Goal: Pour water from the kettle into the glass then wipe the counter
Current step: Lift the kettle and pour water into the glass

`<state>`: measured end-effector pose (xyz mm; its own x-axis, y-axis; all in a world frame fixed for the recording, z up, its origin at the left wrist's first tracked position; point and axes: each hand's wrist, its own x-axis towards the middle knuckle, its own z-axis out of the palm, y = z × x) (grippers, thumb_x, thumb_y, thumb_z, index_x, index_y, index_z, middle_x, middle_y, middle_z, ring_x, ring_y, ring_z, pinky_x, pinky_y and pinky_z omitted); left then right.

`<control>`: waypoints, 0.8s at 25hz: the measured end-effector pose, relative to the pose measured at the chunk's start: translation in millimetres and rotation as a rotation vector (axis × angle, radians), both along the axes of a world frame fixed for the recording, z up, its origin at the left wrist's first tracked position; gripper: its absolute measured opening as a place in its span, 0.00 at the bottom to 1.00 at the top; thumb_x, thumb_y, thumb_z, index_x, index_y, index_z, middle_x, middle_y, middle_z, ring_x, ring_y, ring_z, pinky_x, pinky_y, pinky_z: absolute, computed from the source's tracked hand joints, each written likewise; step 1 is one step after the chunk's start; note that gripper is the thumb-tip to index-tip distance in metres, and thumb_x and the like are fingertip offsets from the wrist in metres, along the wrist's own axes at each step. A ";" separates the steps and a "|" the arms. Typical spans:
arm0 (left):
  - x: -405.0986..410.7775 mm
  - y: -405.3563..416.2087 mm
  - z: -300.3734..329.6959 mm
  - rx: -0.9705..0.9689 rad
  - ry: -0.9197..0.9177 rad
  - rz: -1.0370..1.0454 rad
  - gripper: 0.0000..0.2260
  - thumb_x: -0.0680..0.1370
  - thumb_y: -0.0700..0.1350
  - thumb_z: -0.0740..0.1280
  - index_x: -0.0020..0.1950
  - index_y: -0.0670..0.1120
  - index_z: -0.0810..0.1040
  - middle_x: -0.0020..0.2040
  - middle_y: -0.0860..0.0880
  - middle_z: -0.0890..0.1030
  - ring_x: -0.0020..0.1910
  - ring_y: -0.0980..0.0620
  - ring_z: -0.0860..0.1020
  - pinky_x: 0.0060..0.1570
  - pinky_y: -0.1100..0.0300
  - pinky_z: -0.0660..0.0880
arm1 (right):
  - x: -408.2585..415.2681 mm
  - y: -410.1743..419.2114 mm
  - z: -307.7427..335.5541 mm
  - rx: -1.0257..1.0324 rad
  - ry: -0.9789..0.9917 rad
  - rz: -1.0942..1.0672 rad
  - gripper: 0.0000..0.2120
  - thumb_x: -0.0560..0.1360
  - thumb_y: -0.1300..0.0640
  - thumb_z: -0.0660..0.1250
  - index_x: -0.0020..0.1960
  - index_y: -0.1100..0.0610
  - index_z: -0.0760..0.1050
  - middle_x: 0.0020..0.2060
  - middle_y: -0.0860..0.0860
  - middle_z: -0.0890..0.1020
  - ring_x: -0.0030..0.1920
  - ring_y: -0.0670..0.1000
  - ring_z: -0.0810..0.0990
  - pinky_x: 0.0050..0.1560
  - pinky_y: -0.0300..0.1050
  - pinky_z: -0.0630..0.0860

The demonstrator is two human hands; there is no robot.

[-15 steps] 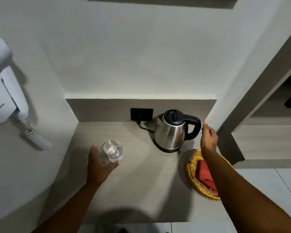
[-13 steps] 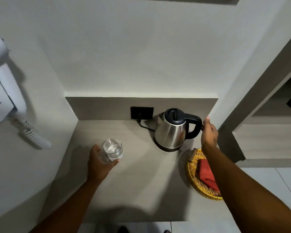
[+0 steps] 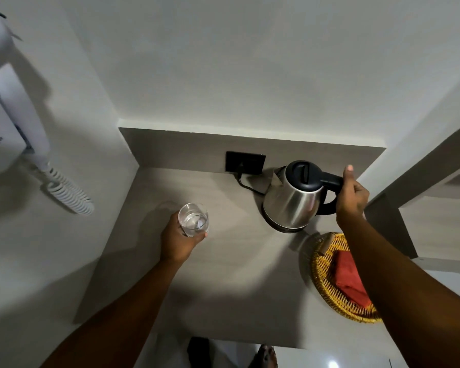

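A steel kettle (image 3: 294,201) with a black lid and handle stands on its base at the back right of the grey counter (image 3: 234,282). My right hand (image 3: 352,197) is wrapped around the kettle's black handle, thumb pointing up. A clear glass (image 3: 193,223) with a little water in it stands on the counter to the left, and my left hand (image 3: 177,241) grips it from the near side. A red cloth (image 3: 349,278) lies folded in a yellow wicker basket (image 3: 323,281) at the counter's right edge, partly hidden by my right forearm.
A black wall socket (image 3: 245,162) with the kettle's cord plugged in sits on the back panel. A white wall-mounted hair dryer (image 3: 8,123) with a coiled cord hangs on the left wall. Walls close the counter on the left and back.
My right hand has moved from beside the kettle onto its handle and closed around it. My left hand stays on the glass.
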<state>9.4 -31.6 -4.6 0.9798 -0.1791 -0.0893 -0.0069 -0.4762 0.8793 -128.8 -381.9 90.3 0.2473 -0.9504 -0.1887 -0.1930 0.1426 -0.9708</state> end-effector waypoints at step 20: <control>4.5 1.4 -12.8 -0.123 -0.047 -0.008 0.37 0.58 0.41 0.85 0.65 0.46 0.77 0.57 0.50 0.82 0.56 0.50 0.81 0.58 0.57 0.78 | 80.4 70.9 80.3 -0.679 0.198 0.569 0.27 0.77 0.41 0.66 0.30 0.63 0.75 0.22 0.53 0.69 0.24 0.46 0.66 0.28 0.41 0.65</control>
